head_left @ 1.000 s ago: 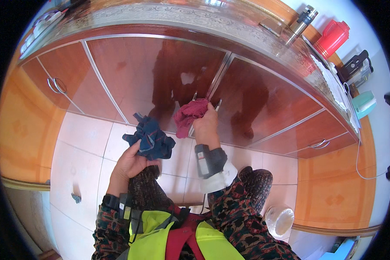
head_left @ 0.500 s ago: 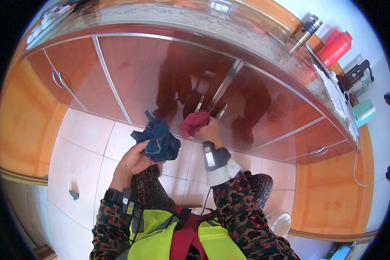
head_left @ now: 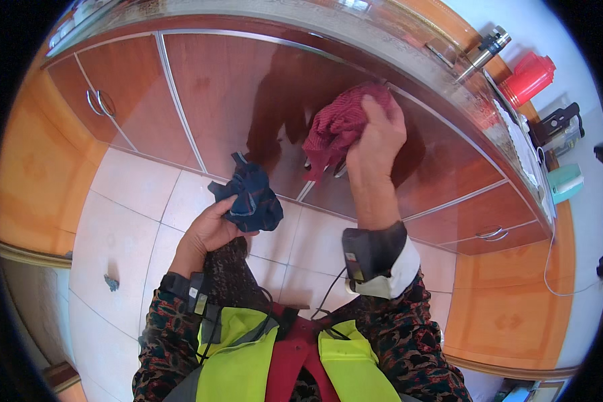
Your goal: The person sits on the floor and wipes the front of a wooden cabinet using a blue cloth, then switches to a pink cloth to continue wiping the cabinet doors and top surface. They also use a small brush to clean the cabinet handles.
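My right hand (head_left: 376,144) is raised before the glossy red-brown cabinet doors (head_left: 228,87), its fingers closed on a crumpled dark-red cloth (head_left: 345,124). The cloth lies near the top of the seam between two doors, and its lower end hangs over the door handles, mostly hiding them. Lower and to the left, my left hand (head_left: 211,231) grips a bunched dark-blue cloth (head_left: 253,199) with thin red lines. That blue cloth is held in front of the cabinet's lower edge, above the tiled floor.
Along the top runs a patterned countertop (head_left: 301,27) with a steel flask (head_left: 484,52), a red jug (head_left: 528,79) and a mint-green container (head_left: 565,182) towards the right. A white cord (head_left: 549,268) hangs at the right wall. A small dark scrap (head_left: 111,283) lies on the floor tiles (head_left: 117,228).
My right hand has moved up with the red cloth, from beside the handles to near the top of the doors. My left hand still holds the blue cloth in about the same place.
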Available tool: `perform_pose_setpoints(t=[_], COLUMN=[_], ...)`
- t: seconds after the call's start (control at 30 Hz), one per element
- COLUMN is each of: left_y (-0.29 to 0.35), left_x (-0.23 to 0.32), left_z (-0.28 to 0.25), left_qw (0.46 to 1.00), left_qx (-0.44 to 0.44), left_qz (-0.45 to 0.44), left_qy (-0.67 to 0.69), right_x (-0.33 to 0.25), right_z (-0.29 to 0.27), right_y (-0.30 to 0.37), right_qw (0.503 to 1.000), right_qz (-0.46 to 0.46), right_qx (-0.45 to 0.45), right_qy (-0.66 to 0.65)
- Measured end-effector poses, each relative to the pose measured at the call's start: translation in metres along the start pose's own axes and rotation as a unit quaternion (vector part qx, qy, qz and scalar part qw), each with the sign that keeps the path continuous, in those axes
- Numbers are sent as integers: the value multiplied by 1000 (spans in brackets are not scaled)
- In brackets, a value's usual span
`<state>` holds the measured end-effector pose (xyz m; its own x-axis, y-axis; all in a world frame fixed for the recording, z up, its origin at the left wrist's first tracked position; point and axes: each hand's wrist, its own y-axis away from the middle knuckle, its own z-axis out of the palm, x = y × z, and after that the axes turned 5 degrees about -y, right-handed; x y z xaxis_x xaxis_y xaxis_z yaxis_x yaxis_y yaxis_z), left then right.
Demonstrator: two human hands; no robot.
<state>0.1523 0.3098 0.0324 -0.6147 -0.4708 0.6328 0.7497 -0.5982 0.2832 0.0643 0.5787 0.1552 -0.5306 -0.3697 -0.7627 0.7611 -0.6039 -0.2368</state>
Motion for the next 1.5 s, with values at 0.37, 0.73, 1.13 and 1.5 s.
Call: perform_pose_setpoints(t=[0.37, 0.73, 1.13, 1.5], left_y=[8, 10, -1, -24], left_x=[-3, -2, -6, -38], left_z=[-6, -2, -3, 20], left_qw=[999, 999, 995, 947], left_qx=[-24, -34, -32, 106], left_qz=[36, -21, -57, 15], left_qy=[29, -2, -72, -303], right_x=[121, 227, 50, 64], right_z=[-83, -178, -78, -133], right_y=[42, 45, 42, 130], right_qw=[923, 937, 870, 802], right_qz=[-165, 324, 470, 556], right_qx=[54, 87, -113, -220], right_qy=[344, 99, -101, 7])
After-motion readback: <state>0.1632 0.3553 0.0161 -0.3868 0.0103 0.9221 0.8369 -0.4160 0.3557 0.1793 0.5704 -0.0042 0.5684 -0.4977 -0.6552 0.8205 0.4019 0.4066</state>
